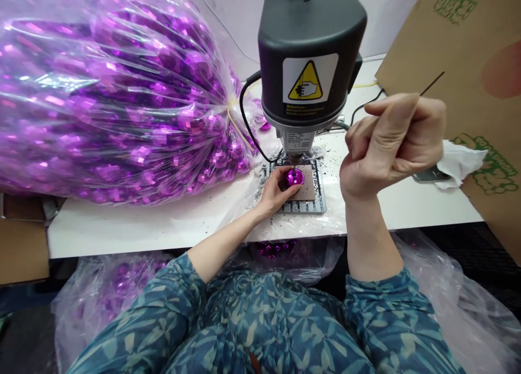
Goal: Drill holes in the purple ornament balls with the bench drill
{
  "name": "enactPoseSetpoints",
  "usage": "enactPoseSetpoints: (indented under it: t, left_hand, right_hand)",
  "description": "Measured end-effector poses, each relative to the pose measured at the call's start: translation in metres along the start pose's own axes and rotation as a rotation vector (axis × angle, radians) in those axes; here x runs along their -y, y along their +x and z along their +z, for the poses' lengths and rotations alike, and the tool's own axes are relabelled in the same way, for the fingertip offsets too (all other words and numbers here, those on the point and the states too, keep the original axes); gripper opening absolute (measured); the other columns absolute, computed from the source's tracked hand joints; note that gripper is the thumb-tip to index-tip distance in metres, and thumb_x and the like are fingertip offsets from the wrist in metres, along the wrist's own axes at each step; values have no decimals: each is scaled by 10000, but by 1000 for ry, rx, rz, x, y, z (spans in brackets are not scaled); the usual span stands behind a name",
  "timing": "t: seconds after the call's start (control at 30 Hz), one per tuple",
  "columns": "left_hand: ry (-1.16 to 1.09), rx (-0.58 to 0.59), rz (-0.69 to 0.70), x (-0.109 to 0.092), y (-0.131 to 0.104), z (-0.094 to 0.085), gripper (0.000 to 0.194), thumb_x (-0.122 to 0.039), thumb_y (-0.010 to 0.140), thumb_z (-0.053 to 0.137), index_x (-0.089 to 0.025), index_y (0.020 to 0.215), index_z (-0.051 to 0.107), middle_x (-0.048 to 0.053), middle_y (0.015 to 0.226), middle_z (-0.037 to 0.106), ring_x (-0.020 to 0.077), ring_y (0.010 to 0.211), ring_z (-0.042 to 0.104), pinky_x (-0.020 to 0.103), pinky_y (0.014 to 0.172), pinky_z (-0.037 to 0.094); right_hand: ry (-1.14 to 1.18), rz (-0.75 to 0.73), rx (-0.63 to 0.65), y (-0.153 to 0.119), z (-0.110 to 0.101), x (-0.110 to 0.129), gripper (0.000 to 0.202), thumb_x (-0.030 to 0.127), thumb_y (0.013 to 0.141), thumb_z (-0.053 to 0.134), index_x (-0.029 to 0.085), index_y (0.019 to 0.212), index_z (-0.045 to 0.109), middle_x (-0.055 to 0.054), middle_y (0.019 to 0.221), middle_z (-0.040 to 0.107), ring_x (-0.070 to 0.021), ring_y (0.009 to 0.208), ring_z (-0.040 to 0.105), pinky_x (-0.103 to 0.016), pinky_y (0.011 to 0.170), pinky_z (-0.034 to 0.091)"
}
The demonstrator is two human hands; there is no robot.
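My left hand [277,191] has its thumb and fingers around a shiny purple piece [295,177]. That piece rests on a brown square board [308,187], directly under the chuck of a black drill press [311,43]. Beneath the board is the machine's slotted metal base [319,204], strewn with dark shavings. To the right of the drill head, my right hand [393,143] is raised and closed; a thin dark rod [432,83] sticks out above its fingers. Its lower part is hidden in the hand, so whether it is the drill's lever cannot be told.
A large tied clear bag [122,102] of purple shiny pieces fills the left of the white table [423,205]. At right stand a cardboard box [492,48] and a white tissue [459,162]. Plastic bags [101,287] hang below the front edge.
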State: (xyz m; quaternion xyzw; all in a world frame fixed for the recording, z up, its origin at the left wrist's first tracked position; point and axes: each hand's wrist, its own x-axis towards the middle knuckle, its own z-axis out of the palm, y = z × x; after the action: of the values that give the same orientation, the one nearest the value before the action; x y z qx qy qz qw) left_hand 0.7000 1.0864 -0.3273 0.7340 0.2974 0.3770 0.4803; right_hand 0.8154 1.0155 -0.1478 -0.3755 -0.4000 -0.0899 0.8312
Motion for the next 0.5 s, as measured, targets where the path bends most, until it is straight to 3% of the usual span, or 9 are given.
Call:
enactPoseSetpoints:
  t: [0.13,0.23,0.33,0.5]
  left_hand:
    - [-27,4,15,1,-1,0,507,-362,843,816,-209,1263,577,107,1223,680,239,1115,677,415,1009,545]
    - [-21,6,15,1,-1,0,523,-393,844,818,-209,1266,570,109,1229,670,240,1125,671,418,1016,541]
    - [-27,15,12,1,0,-1,526,-417,845,817,-211,1259,565,107,1232,664,237,1126,669,412,1013,543]
    - [-53,10,7,0,-1,0,523,-418,843,817,-211,1252,567,104,1228,662,241,1136,668,413,1029,536]
  right_hand:
    - [-2,-34,-43,-6,-4,-10,312,503,948,586,230,806,636,60,666,498,27,426,389,-199,461,319]
    - [16,-127,-65,-8,-6,-22,306,499,952,581,230,811,624,58,628,446,25,398,345,-189,422,295]
    - [71,-269,-13,-9,-10,-31,236,416,981,548,238,854,636,64,566,368,16,376,302,-181,401,300]
    - [93,-344,39,-13,-16,-42,209,306,1015,470,248,928,652,65,537,317,1,389,317,-174,435,321]
